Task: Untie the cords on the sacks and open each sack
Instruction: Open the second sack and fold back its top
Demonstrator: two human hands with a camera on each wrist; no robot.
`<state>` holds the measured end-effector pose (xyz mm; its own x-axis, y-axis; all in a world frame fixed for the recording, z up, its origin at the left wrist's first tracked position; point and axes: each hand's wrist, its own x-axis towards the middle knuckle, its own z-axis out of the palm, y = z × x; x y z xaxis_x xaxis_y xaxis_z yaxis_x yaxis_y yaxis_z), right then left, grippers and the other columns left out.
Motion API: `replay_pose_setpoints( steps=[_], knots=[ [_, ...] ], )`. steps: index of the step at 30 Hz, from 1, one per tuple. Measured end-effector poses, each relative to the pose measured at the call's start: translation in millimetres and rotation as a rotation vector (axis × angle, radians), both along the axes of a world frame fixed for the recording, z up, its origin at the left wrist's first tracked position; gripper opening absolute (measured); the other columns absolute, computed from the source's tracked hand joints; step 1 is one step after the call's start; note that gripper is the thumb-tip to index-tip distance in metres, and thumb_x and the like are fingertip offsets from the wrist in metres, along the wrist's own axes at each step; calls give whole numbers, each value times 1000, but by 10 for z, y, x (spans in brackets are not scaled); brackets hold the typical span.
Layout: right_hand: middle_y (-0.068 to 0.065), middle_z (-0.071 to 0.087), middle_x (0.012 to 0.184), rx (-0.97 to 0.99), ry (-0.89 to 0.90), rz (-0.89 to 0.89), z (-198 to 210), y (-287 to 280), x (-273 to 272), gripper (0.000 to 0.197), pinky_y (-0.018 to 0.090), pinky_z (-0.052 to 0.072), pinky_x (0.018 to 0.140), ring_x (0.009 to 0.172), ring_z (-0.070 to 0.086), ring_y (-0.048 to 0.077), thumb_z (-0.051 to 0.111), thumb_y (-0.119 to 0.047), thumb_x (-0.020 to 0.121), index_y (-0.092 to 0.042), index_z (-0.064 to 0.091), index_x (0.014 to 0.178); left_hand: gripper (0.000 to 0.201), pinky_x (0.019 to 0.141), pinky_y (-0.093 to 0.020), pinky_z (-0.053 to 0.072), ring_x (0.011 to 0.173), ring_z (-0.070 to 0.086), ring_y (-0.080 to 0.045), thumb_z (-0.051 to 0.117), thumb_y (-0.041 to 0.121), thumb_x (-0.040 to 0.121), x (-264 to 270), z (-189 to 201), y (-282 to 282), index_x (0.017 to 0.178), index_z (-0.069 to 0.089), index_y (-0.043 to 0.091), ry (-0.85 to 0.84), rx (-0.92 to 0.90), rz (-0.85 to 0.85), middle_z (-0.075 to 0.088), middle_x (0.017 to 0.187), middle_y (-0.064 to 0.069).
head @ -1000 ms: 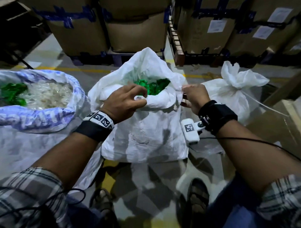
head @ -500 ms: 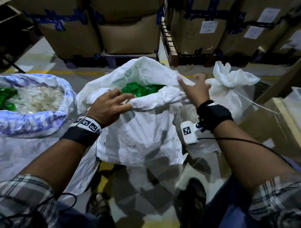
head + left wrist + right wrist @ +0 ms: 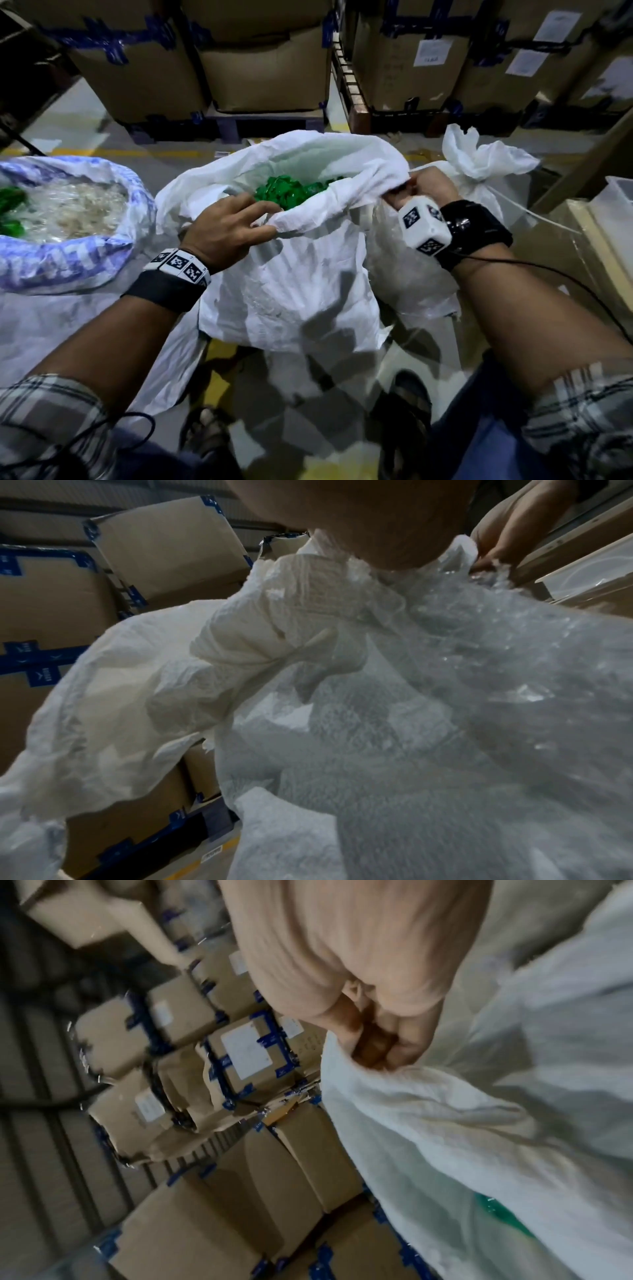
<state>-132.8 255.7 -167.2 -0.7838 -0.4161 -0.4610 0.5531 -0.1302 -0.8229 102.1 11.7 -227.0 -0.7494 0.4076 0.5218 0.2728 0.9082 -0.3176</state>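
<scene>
A white woven sack (image 3: 291,284) stands in the middle of the head view, mouth wide, with green plastic pieces (image 3: 291,190) inside. My left hand (image 3: 229,229) grips the rolled near rim at the left. My right hand (image 3: 419,190) clutches the rim's right end; the right wrist view shows its fingers (image 3: 380,1045) curled round bunched sack cloth (image 3: 428,1123). Behind the right hand stands a second white sack (image 3: 479,164), its neck still tied, with a pale cord (image 3: 534,214) trailing to the right. The left wrist view shows only folded sack cloth (image 3: 274,642) under the palm.
At the left stands a blue-and-white sack (image 3: 68,253), open, holding clear and green plastic. Taped cardboard boxes (image 3: 267,68) on pallets line the back. A pale bin (image 3: 616,205) and carton sit at the right. My sandalled feet (image 3: 404,404) stand on the floor below the sack.
The middle sack's mouth has been pulled wider and its rim rolled down. My right hand went from open fingers at the rim to a closed grip on its right end; my left hand slid along the near rim.
</scene>
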Motion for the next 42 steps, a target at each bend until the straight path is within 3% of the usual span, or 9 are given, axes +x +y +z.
replay_pose_setpoints(
  steps=[6,10,15,19,22,29,34,38,42],
  knots=[
    [10,62,49,75,151,43,59,118,76,68,21,48,45,37,59,20,24,4,97,-7,61,42,30,63,-41,42,81,57,-32,38,2,97,23,239,-262,91,61,20,179,20,202,68,114,-9],
    [19,55,122,1020,726,120,-162,-26,220,34,41,52,86,96,63,37,51,-7,89,-8,52,123,27,65,-43,45,79,58,-32,43,-1,91,-8,130,-188,92,63,17,104,-2,276,68,111,-9],
    [20,56,117,1199,1150,153,-271,-68,382,23,45,48,86,108,53,44,54,-9,74,-9,61,96,40,83,-48,46,93,61,-37,62,15,71,-77,285,-85,109,53,19,-283,226,667,61,107,-10],
    [5,64,69,968,796,204,-152,-131,343,11,31,52,70,85,57,29,55,-5,80,-13,56,72,84,105,-51,36,128,48,-35,54,69,70,-135,518,124,146,35,38,-642,309,608,37,150,-3],
    [16,54,90,514,318,251,-97,-144,359,13,51,53,98,105,61,22,50,-2,93,-12,56,99,88,111,-50,36,132,45,-29,28,91,78,-194,584,514,149,38,39,-637,304,415,45,152,1],
    [8,51,49,158,22,87,82,12,331,45,17,46,48,53,49,31,32,0,91,-6,50,50,55,68,-36,47,99,65,-33,48,60,97,-283,264,841,141,35,30,-583,347,299,68,115,-6],
    [19,47,131,775,618,7,-46,-91,352,56,39,49,98,116,53,36,52,-6,80,-7,40,135,51,54,-33,44,85,67,-31,62,52,91,-297,302,731,132,44,29,-337,141,279,62,119,-2],
    [15,49,118,1086,1352,-66,-14,-136,534,28,44,50,81,105,53,39,52,-12,72,-16,58,99,37,47,-31,31,66,61,-32,63,37,92,-277,350,666,122,44,29,-261,101,322,56,111,-6],
    [22,67,96,1044,1126,147,61,-256,519,57,40,56,77,89,66,41,52,-64,81,-10,68,88,24,47,-31,25,63,60,-29,64,27,93,-266,381,696,115,54,27,-201,88,282,58,104,-6]
  ],
)
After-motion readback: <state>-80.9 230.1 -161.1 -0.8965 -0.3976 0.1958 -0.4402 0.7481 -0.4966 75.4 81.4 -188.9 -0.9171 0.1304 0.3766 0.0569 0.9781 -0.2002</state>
